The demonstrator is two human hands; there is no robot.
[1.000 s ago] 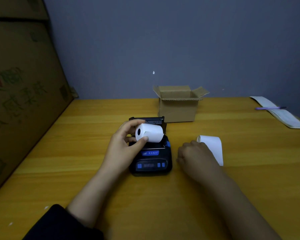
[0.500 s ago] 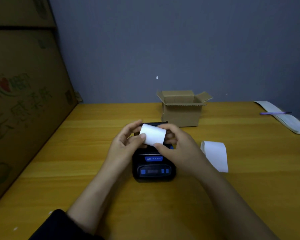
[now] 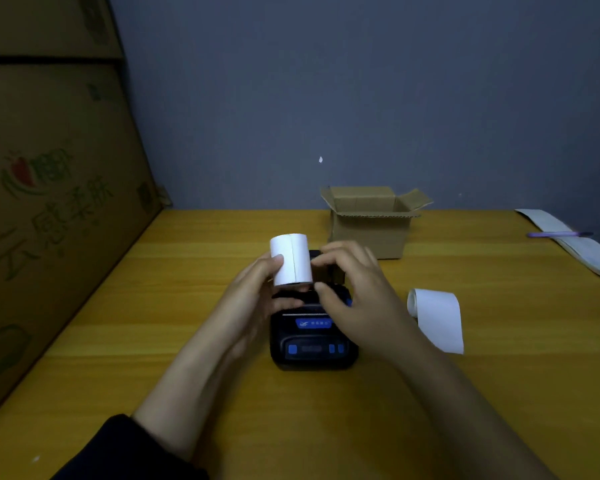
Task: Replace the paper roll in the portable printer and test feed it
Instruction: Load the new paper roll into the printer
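Observation:
A black portable printer (image 3: 314, 341) with blue buttons lies on the wooden table (image 3: 153, 341), its lid raised at the back. My left hand (image 3: 257, 292) grips a full white paper roll (image 3: 291, 259), held on end just above the printer's open bay. A seam line runs down the roll's side. My right hand (image 3: 354, 292) hovers right beside the roll, fingertips at its right edge, partly covering the printer's lid. Whether the fingers pinch the roll's loose end is unclear.
A second, partly unrolled paper roll (image 3: 437, 317) lies to the printer's right. An open small cardboard box (image 3: 371, 223) stands behind. Printed paper strips (image 3: 575, 244) and a purple pen (image 3: 558, 234) lie far right. Big cartons (image 3: 49, 202) wall the left side.
The roll has turned from lying sideways over the printer bay to standing on end and risen a little. My right hand came from the table beside the printer up to the roll.

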